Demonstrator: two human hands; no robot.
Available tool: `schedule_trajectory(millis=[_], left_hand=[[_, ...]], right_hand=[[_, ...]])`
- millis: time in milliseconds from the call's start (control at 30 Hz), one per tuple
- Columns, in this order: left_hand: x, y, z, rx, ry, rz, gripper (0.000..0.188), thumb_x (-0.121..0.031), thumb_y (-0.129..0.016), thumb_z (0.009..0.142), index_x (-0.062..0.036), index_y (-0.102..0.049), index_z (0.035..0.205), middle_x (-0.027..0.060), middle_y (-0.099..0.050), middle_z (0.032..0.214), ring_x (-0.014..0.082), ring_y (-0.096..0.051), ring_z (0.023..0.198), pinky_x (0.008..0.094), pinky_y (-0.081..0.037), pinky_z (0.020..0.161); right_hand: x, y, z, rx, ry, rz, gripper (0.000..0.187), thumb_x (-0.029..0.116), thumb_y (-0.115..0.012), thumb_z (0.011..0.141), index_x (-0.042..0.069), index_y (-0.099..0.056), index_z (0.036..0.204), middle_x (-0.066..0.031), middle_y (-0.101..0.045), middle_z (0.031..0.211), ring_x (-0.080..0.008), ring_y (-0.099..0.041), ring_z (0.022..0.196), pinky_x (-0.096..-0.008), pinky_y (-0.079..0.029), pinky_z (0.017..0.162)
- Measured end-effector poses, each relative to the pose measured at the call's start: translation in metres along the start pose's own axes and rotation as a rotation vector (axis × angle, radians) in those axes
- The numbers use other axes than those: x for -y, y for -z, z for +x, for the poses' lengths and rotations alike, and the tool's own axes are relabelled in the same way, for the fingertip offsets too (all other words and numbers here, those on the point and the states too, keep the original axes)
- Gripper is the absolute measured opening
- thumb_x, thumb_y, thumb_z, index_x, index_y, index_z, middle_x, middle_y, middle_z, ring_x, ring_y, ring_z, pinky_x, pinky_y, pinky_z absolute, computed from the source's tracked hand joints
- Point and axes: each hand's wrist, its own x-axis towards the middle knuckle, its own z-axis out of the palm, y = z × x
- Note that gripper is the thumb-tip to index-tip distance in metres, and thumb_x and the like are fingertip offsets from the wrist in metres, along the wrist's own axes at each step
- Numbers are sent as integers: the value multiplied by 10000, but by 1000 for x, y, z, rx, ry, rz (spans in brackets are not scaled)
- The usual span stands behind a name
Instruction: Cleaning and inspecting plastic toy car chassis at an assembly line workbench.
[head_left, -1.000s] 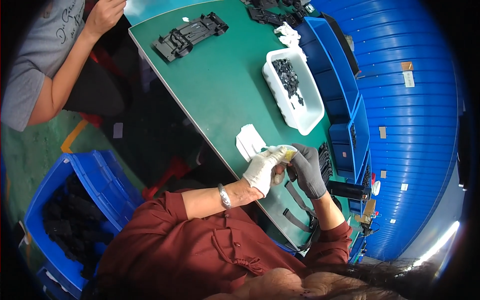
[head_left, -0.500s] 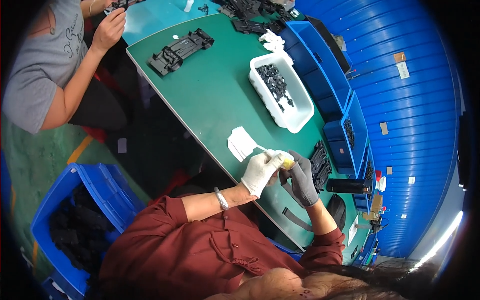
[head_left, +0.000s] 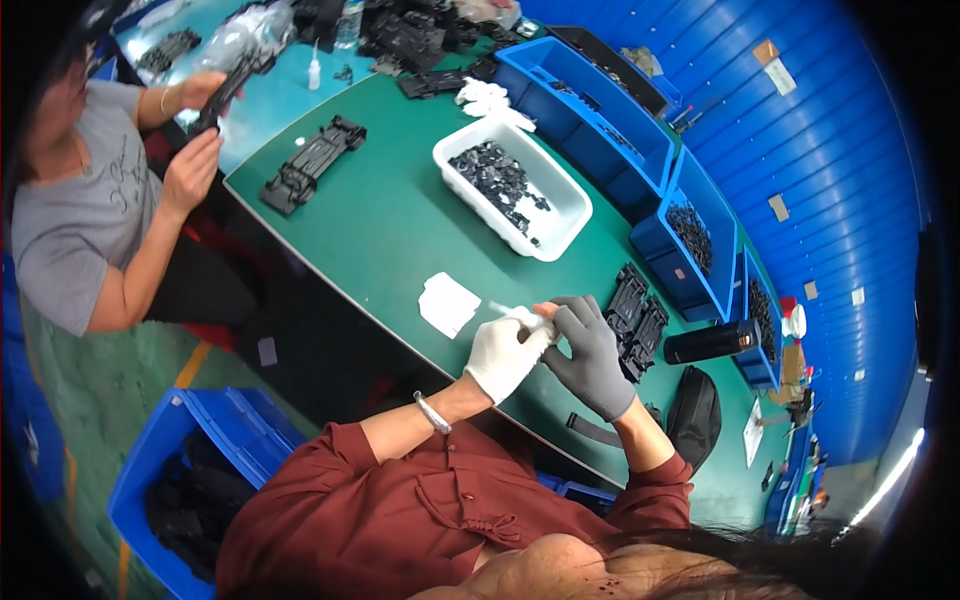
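My left hand (head_left: 510,355), in a white glove, is closed with its fingers pinched in front of my chest, above the table's near edge. My right hand (head_left: 592,358), in a grey glove with a bare fingertip showing, meets it there, fingers curled. Between them is a small white object (head_left: 508,311) with a slim end pointing left; blur and the gloves hide most of it, so its kind is unclear. A piece of white paper (head_left: 449,305) lies on the green table (head_left: 370,240) just beyond my left hand. Two black plastic chassis-like parts (head_left: 635,322) rest beside my right hand.
A white tub (head_left: 573,240) of small black parts stands mid-table, with blue bins (head_left: 665,155) along the right. A black bottle (head_left: 705,343) and black pouch (head_left: 694,415) lie nearby. Another black chassis (head_left: 312,165) sits far left. A co-worker (head_left: 100,200) handles a black part. A blue crate (head_left: 215,450) stands lower left.
My view has shifted, so the table things sit further left. My hands have drawn together, and the yellow patch on the white object no longer shows. The co-worker's black part now shows more.
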Motion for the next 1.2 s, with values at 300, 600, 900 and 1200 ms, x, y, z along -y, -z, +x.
schedule_trajectory(millis=[300,600,900,1200], left_hand=[[11,-17,-11,2,-46,-62,295,-96,-708,899,-26,-657,1181,81,-689,913,105,-615,711,252,-525,668],[-9,-17,-36,218,-192,162,251,-93,-677,920,-32,-649,1161,60,-670,908,106,-623,701,246,-518,667],[-11,56,-42,72,-198,334,288,-51,-673,902,-24,-658,1188,102,-707,939,145,-681,767,269,-541,688],[5,117,-23,-226,-262,445,219,-83,-689,904,-23,-671,1114,96,-668,877,166,-646,684,285,-515,616]], right_hand=[[-86,-20,9,-212,-481,731,315,136,-631,934,-8,-631,1214,-31,-672,936,-68,-577,857,-256,-489,781],[-235,-54,60,-532,-636,522,231,121,-634,832,28,-688,1037,-96,-688,831,-151,-628,755,-300,-475,697],[-252,-75,69,-617,-616,290,321,107,-662,812,82,-707,1129,-168,-674,956,-288,-661,875,-389,-503,794],[-258,-71,61,-577,-609,384,324,105,-643,814,-3,-675,1118,-125,-717,852,-182,-678,773,-319,-508,728]])
